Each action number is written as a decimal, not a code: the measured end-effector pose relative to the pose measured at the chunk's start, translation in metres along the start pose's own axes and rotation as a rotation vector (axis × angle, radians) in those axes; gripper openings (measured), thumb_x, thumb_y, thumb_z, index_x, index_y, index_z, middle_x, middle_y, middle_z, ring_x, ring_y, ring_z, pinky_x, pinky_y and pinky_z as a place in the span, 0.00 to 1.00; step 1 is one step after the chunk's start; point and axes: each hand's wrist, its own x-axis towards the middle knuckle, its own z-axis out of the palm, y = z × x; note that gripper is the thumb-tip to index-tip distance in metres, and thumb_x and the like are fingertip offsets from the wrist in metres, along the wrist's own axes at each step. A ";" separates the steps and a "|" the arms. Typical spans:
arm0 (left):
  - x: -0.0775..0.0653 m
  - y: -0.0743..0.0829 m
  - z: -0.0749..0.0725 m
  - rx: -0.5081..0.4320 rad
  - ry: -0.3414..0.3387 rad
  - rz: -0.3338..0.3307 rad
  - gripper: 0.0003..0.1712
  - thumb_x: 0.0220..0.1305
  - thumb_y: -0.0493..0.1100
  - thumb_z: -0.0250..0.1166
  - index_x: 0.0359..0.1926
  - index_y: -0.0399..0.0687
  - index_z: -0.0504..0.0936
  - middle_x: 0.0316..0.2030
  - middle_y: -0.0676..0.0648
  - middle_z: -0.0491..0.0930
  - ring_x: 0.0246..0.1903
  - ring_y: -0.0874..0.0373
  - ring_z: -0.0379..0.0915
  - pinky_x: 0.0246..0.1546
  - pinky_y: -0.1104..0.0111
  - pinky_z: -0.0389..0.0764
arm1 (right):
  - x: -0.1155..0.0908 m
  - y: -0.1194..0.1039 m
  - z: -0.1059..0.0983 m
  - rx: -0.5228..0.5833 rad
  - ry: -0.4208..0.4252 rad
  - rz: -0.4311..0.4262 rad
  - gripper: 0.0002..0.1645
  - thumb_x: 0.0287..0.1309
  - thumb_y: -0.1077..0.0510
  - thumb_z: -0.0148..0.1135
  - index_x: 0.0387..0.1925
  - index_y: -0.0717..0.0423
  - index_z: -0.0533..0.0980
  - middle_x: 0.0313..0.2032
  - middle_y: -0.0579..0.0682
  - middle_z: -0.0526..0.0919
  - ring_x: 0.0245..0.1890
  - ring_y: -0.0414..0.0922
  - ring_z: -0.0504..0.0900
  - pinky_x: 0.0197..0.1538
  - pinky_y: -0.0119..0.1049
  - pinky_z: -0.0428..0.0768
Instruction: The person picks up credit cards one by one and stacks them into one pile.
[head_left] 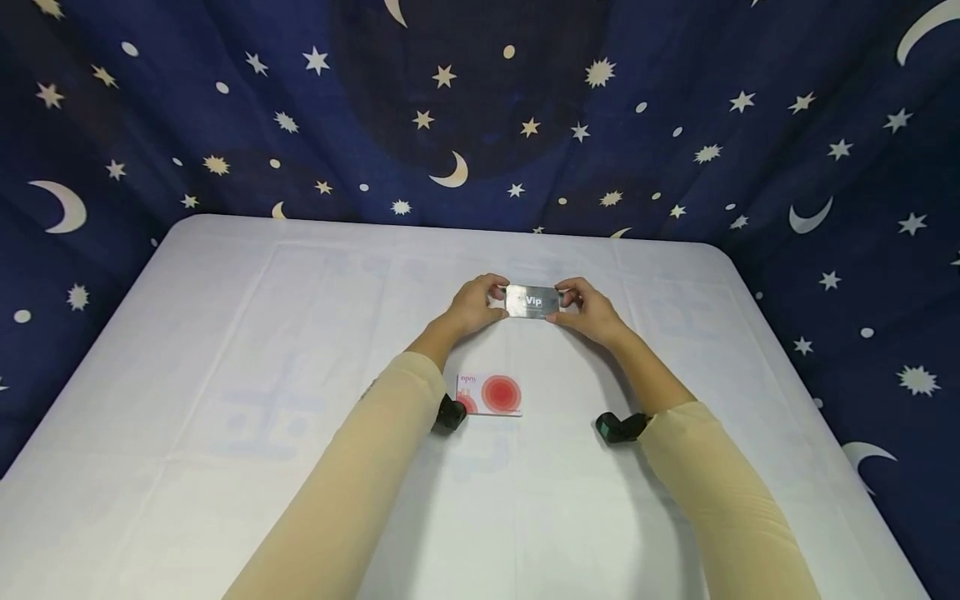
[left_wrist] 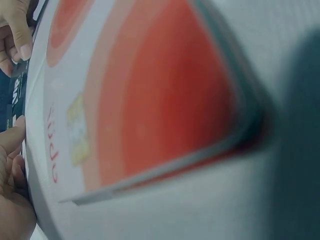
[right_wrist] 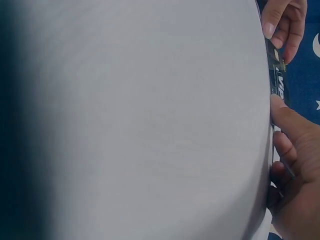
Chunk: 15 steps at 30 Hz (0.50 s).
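Note:
A dark, shiny card [head_left: 532, 302] with "Vip" printed in white is held between my two hands near the far side of the table. My left hand [head_left: 474, 304] pinches its left end between thumb and fingers, and my right hand [head_left: 590, 312] pinches its right end the same way. In the left wrist view the card [left_wrist: 18, 92] is seen nearly edge-on. Whether it touches the tabletop I cannot tell. Closer to me, beside my left wrist, lies a small stack of cards [head_left: 489, 395], its white top card bearing red circles.
A white cloth covers the table [head_left: 300, 500]. Behind it and along the sides hangs a dark blue curtain [head_left: 480, 100] with stars and moons. Black wrist devices [head_left: 621, 427] sit at my sleeve ends, the left one close to the card stack.

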 end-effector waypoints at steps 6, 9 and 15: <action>0.001 -0.002 0.004 -0.048 0.022 0.006 0.32 0.56 0.37 0.68 0.62 0.47 0.68 0.45 0.49 0.77 0.41 0.57 0.68 0.45 0.68 0.69 | 0.000 -0.003 0.000 0.020 0.001 -0.004 0.35 0.50 0.60 0.70 0.58 0.61 0.65 0.38 0.55 0.73 0.27 0.44 0.62 0.33 0.32 0.64; 0.002 -0.004 0.007 -0.055 0.034 0.012 0.34 0.54 0.38 0.70 0.62 0.47 0.68 0.44 0.50 0.77 0.40 0.58 0.68 0.44 0.69 0.69 | 0.000 -0.004 0.000 0.024 -0.004 0.000 0.36 0.49 0.61 0.71 0.59 0.62 0.66 0.38 0.55 0.74 0.27 0.43 0.63 0.31 0.31 0.65; 0.003 -0.003 0.007 -0.066 0.049 0.005 0.40 0.49 0.42 0.75 0.64 0.46 0.69 0.41 0.50 0.76 0.36 0.59 0.66 0.41 0.69 0.68 | 0.000 -0.007 -0.003 0.051 -0.069 0.039 0.40 0.48 0.60 0.72 0.63 0.58 0.66 0.40 0.56 0.73 0.28 0.44 0.64 0.31 0.33 0.65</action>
